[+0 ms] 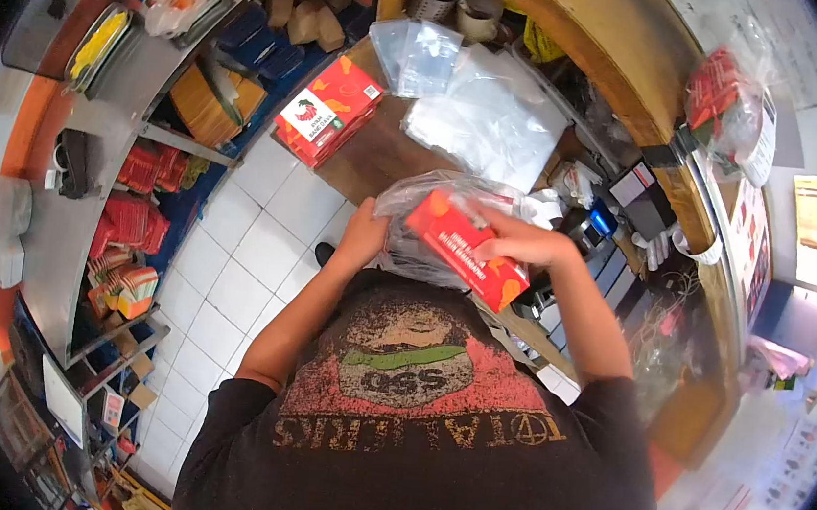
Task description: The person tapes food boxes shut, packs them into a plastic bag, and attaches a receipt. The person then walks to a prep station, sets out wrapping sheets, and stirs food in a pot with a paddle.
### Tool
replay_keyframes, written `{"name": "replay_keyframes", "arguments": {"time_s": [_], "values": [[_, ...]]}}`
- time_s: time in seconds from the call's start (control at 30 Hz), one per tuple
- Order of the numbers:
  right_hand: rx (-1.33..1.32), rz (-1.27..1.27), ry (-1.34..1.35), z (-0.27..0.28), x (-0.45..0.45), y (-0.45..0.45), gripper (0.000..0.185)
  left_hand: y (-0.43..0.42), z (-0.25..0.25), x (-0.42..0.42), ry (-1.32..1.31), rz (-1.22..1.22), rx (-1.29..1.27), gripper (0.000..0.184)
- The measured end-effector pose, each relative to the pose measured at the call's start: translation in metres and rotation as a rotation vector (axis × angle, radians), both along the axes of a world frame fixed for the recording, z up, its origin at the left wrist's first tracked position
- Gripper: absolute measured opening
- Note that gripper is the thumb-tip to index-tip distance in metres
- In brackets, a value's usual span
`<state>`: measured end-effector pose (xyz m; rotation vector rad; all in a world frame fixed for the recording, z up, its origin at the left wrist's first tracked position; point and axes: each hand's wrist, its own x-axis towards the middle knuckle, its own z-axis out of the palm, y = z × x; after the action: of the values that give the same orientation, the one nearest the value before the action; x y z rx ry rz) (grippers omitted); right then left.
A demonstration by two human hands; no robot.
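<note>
My right hand is closed on a red box with white lettering and orange shapes, tilted in front of my chest. Behind and beneath the box spreads a clear plastic bag. My left hand grips the left edge of this bag, its fingers wrapped in the plastic. Part of the bag is hidden by the box. Beyond the bag, a stack of red boxes with a white label stands at the left end of the brown tabletop.
Clear plastic sheets lie on the tabletop's far side. A black device with a blue-lit screen is at the right. Shelves with red packets line the left, beside a white tiled floor. A filled plastic bag hangs at upper right.
</note>
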<state>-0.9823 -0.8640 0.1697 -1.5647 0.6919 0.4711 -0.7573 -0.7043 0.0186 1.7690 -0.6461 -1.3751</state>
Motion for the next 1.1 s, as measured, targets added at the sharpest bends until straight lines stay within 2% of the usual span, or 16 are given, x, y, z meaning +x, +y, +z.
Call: {"name": "replay_keyframes", "arguments": {"time_s": [0.17, 0.23, 0.27, 0.37, 0.47, 0.5, 0.53, 0.57, 0.63, 0.67, 0.73, 0.8, 0.87, 0.9, 0.97, 1.1], "values": [[0.229, -0.291, 0.21, -0.067, 0.019, 0.037, 0.102, -0.006, 0.021, -0.016, -0.187, -0.184, -0.075, 0.036], [-0.421, -0.459, 0.393, -0.109, 0.033, 0.054, 0.102, -0.001, 0.023, -0.022, -0.197, -0.34, 0.037, 0.042], [-0.417, -0.463, 0.393, -0.121, 0.044, 0.064, 0.102, 0.001, 0.028, -0.025, -0.197, -0.345, 0.04, 0.042], [-0.806, -0.577, 0.636, -0.134, 0.076, 0.096, 0.103, 0.0, 0.051, -0.027, -0.021, -0.288, 0.038, 0.04], [-0.976, -0.673, 0.629, -0.149, 0.081, 0.114, 0.098, -0.005, 0.064, -0.02, 0.004, -0.143, -0.029, 0.036], [-1.19, -0.774, 0.548, -0.155, 0.084, 0.118, 0.072, -0.005, 0.061, -0.017, -0.002, -0.124, -0.025, 0.034], [-1.194, -0.771, 0.543, -0.159, 0.078, 0.12, 0.072, -0.005, 0.057, -0.013, -0.009, -0.102, -0.023, 0.033], [-1.155, -0.858, 0.344, -0.142, 0.072, 0.114, 0.06, -0.002, 0.039, -0.011, -0.013, -0.091, -0.03, 0.033], [-1.075, -0.98, -0.097, -0.101, 0.073, 0.101, 0.027, 0.011, -0.006, -0.009, -0.337, -0.188, -0.179, 0.033], [-1.071, -0.966, -0.116, -0.084, 0.087, 0.093, 0.027, 0.016, -0.008, -0.008, -0.347, -0.168, -0.178, 0.033], [-0.904, -0.682, -0.596, -0.056, 0.123, 0.067, 0.035, 0.024, -0.008, -0.01, -0.315, -0.22, -0.161, 0.034], [-1.01, -0.414, -0.68, -0.046, 0.187, 0.035, 0.057, 0.029, -0.01, -0.012, -0.227, -0.187, -0.188, 0.036], [-1.223, -0.014, -0.4, -0.056, 0.238, 0.014, 0.089, 0.031, -0.002, -0.012, -0.419, -0.162, -0.182, 0.037], [-1.226, -0.019, -0.417, -0.065, 0.253, -0.002, 0.089, 0.03, 0.003, -0.01, -0.436, -0.159, -0.184, 0.037], [-1.357, 0.423, -0.413, -0.084, 0.282, -0.025, 0.097, 0.03, 0.012, -0.006, -0.61, -0.026, -0.184, 0.037], [-1.26, 0.762, -0.399, -0.084, 0.309, -0.052, 0.107, 0.024, 0.016, 0.005, -0.387, 0.108, -0.178, 0.033]]}}
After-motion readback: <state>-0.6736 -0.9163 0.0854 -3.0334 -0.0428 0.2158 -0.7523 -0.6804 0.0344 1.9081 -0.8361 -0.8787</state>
